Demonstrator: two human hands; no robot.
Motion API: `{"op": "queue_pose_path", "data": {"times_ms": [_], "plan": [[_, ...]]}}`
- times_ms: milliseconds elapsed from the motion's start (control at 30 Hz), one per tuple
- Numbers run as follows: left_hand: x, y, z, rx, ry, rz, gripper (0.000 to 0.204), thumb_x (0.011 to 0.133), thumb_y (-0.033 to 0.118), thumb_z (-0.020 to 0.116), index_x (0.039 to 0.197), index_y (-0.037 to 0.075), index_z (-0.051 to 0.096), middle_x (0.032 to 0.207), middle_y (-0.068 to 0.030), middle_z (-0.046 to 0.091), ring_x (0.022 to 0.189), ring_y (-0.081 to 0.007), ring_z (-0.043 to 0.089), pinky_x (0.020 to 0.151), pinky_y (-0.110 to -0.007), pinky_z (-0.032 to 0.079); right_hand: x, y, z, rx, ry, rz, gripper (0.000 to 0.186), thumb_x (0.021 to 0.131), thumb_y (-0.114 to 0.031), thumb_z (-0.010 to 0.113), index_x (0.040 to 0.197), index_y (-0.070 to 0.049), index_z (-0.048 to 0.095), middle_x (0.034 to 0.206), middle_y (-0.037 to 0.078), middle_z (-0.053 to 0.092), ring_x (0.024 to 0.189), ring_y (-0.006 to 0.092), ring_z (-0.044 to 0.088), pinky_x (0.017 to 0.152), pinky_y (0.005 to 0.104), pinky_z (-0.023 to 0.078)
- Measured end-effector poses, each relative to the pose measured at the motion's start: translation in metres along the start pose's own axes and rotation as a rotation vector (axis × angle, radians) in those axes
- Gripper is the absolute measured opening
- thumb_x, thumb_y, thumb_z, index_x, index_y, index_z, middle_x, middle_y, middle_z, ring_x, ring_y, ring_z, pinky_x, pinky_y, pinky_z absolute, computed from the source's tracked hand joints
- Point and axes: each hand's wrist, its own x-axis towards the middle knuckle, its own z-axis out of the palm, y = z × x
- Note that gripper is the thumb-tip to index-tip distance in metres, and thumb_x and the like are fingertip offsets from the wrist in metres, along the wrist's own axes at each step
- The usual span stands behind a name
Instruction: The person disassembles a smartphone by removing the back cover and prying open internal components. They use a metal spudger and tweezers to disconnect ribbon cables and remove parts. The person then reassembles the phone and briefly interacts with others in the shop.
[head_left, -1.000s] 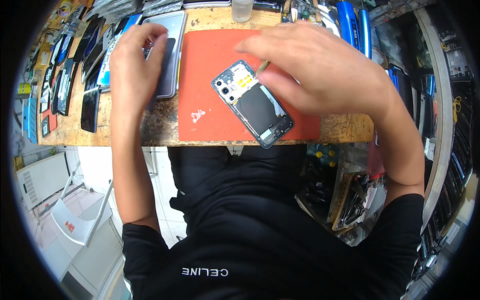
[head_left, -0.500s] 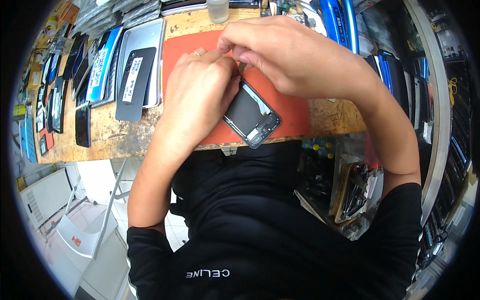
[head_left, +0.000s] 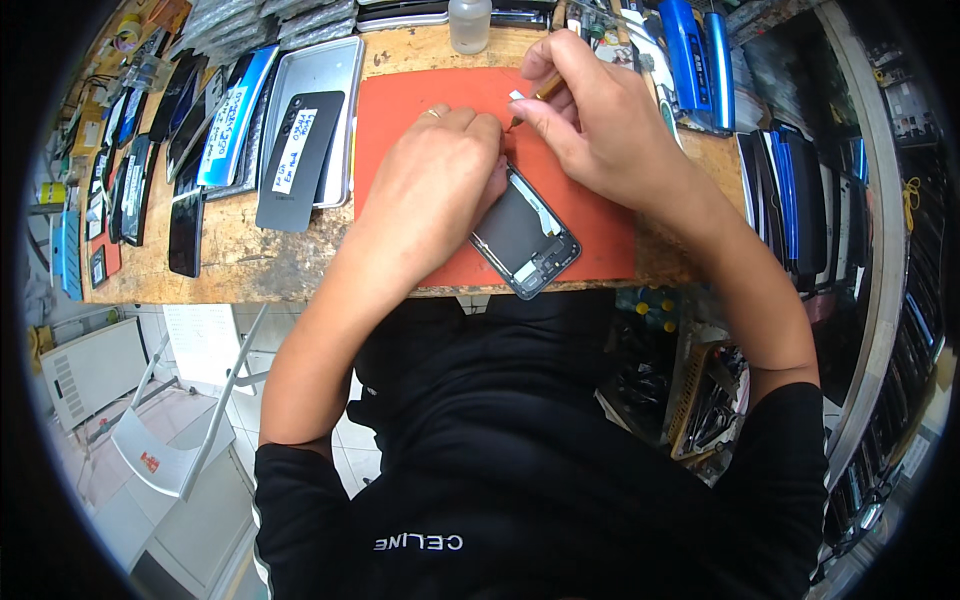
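An opened smartphone [head_left: 527,232], its inner frame showing, lies tilted on the red-orange work mat [head_left: 590,230] with its lower corner over the table's front edge. My left hand [head_left: 435,175] is closed on the phone's far end, which it covers. My right hand [head_left: 590,125] pinches a slim tool with a brownish-gold handle [head_left: 550,87]. The tool's dark tip points down just right of my left fingers; whether it touches anything I cannot tell. A small white piece [head_left: 516,97] shows beside my right fingertips.
Left of the mat, a dark phone back cover [head_left: 288,165] with a white label leans on a grey tray [head_left: 345,75]. Several phones [head_left: 186,235] stand further left. A clear bottle [head_left: 469,28] is at the back; blue cylindrical objects [head_left: 700,60] and upright panels [head_left: 785,200] stand right.
My right hand has drawn away to the right of my left hand, so the tool's handle now shows. My left hand stays on the phone. The whole view has shifted slightly.
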Motion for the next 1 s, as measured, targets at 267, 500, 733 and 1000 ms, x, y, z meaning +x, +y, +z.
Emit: {"op": "queue_pose_path", "data": {"times_ms": [267,500,733,1000], "plan": [[-0.006,-0.015,-0.03,-0.127,0.12,-0.126,0.013,0.093,0.008,0.076,0.1,-0.002,0.072,0.095,-0.0188,0.074,0.096,-0.0392,0.07,0.087,-0.048,0.055,-0.002,-0.015,-0.009,0.028,-0.042,-0.025,0.022,0.097,0.006,0.071,0.117,0.002,0.062,0.095,0.015,0.075,0.088,0.0245,0.08,0.075,0.0347,0.063],[-0.012,-0.01,-0.019,-0.088,0.089,-0.085,0.012,0.093,0.006,0.076,0.1,-0.002,0.072,0.096,-0.0181,0.074,0.094,-0.0398,0.069,0.088,-0.049,0.054,-0.004,-0.024,-0.005,0.066,-0.032,-0.03,0.021,0.095,0.006,0.073,0.114,0.001,0.064,0.098,0.015,0.076,0.09,0.0256,0.08,0.077,0.0353,0.063],[-0.012,-0.015,-0.018,-0.131,0.101,-0.088,0.013,0.096,0.007,0.075,0.106,-0.002,0.073,0.098,-0.0172,0.074,0.094,-0.0378,0.069,0.087,-0.047,0.053,0.0,-0.022,0.002,0.108,0.009,-0.039,0.021,0.095,0.006,0.073,0.114,0.001,0.064,0.1,0.015,0.077,0.092,0.028,0.08,0.08,0.0356,0.064],[-0.009,-0.015,-0.011,-0.157,0.093,-0.063,0.012,0.093,0.008,0.077,0.102,0.001,0.074,0.095,-0.0165,0.075,0.095,-0.0388,0.069,0.089,-0.049,0.053,0.009,-0.02,0.006,0.162,-0.011,-0.021,0.024,0.095,0.002,0.07,0.117,0.002,0.062,0.102,0.021,0.076,0.095,0.0398,0.077,0.081,0.0455,0.062]]}}
